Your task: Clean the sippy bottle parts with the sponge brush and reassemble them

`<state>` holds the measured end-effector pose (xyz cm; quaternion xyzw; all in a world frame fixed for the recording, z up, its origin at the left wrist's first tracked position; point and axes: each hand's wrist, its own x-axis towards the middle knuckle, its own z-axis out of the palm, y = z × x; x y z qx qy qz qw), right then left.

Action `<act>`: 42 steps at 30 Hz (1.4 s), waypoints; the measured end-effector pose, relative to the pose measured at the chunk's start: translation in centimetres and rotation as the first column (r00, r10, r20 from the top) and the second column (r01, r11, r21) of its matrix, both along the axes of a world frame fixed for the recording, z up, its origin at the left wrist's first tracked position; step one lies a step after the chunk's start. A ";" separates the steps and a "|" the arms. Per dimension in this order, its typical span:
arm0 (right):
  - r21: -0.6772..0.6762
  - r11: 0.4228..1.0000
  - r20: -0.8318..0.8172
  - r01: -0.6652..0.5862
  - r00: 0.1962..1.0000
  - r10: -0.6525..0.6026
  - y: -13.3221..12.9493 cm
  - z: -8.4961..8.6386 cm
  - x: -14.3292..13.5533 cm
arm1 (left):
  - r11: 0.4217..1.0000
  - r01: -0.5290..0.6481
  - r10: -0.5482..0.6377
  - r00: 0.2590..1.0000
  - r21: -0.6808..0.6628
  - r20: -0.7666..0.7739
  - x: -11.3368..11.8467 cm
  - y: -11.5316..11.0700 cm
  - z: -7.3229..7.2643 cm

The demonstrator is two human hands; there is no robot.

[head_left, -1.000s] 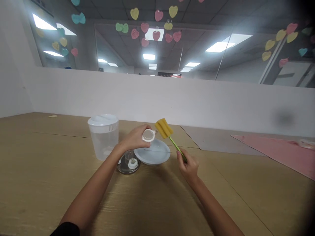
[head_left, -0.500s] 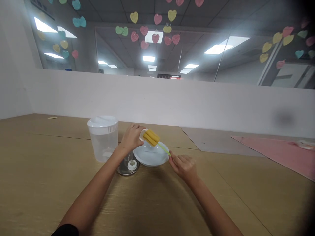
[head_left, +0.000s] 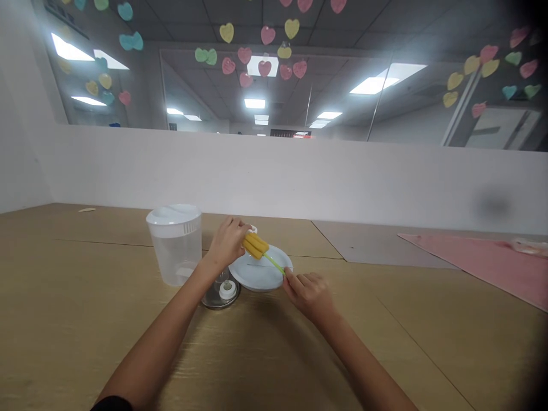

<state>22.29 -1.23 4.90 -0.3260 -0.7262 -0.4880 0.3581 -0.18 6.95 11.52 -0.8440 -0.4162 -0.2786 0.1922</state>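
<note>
My left hand (head_left: 228, 242) is closed around a small white round piece (head_left: 252, 229), mostly hidden by the fingers and a sponge; its exact kind I cannot make out. My right hand (head_left: 310, 294) grips the thin green handle of a sponge brush (head_left: 256, 245). The brush's yellow head lies against my left fingers, in front of the white piece. Below both hands, a shallow white bowl (head_left: 257, 274) rests on the table. Beside it, a round metal tray (head_left: 209, 301) carries a white ring-shaped cap (head_left: 228, 289) and a clear glass item, partly behind my left wrist.
A translucent bucket with a white lid (head_left: 174, 242) stands left of my left hand. The wooden table (head_left: 107, 291) has seams. A pink cloth (head_left: 483, 262) and a grey sheet (head_left: 377, 245) lie at the right. A white wall (head_left: 257, 171) rises behind, with a window above.
The brush head has slid left toward my left hand, with my right hand following left. The white piece is turned and shows above the sponge now. The whole view has shifted slightly.
</note>
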 end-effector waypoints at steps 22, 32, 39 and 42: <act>-0.029 0.997 -0.061 0.069 0.996 -0.070 -0.1 -1.0 -1.2 | 0.998 0.044 -0.053 0.978 -0.045 -0.204 3.2 -2.0 -0.6; -0.056 0.998 -0.138 0.014 0.990 -0.021 -0.1 -0.2 -0.6 | 0.989 0.127 -0.134 0.986 -0.076 -0.098 3.1 -2.0 -0.3; 0.016 1.000 -0.179 0.018 0.984 -0.015 0.0 0.3 0.3 | 0.997 0.017 -0.016 1.000 0.075 -0.010 1.2 -0.9 0.6; 0.020 1.000 -0.137 0.008 0.991 -0.005 0.3 0.3 1.2 | 0.988 -0.052 0.057 0.998 0.143 -0.036 0.7 -0.3 0.4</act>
